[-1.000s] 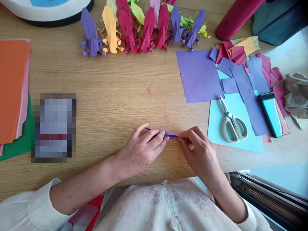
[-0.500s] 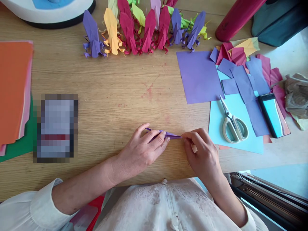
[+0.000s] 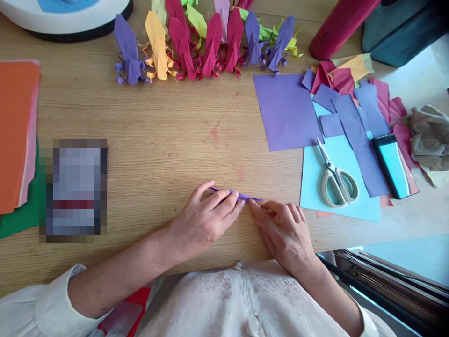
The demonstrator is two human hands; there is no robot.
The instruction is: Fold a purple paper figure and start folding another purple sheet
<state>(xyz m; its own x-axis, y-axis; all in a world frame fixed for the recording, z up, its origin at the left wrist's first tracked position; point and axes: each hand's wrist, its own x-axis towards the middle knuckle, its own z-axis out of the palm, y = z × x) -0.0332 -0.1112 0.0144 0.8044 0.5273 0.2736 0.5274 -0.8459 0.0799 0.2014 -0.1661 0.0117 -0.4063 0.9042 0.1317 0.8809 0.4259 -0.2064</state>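
A narrow folded piece of purple paper (image 3: 249, 196) lies low over the near part of the wooden table, its thin point to the right. My left hand (image 3: 208, 217) is closed on its middle and left part, fingers pressed over it; much of the paper is hidden beneath them. At the pointed right end, my right hand (image 3: 286, 229) has its thumb against the near edge and its other fingers curled. Beyond, a row of folded paper figures stands at the back, among them a purple one (image 3: 129, 54), an orange one (image 3: 158, 47) and a red one (image 3: 212, 44).
To the right, white-handled scissors (image 3: 338, 180) rest on light blue paper (image 3: 312, 192), beside a purple sheet (image 3: 286, 112), purple scraps (image 3: 349, 119) and a dark phone-like object (image 3: 394, 164). A blurred-out rectangle (image 3: 75, 187) and orange sheets (image 3: 17, 135) lie left. A red cylinder (image 3: 340, 28) stands behind.
My right hand has shifted slightly left along the paper's point, its thumb now stretched toward my left fingers. My left hand keeps its hold. The whole view has moved a little.
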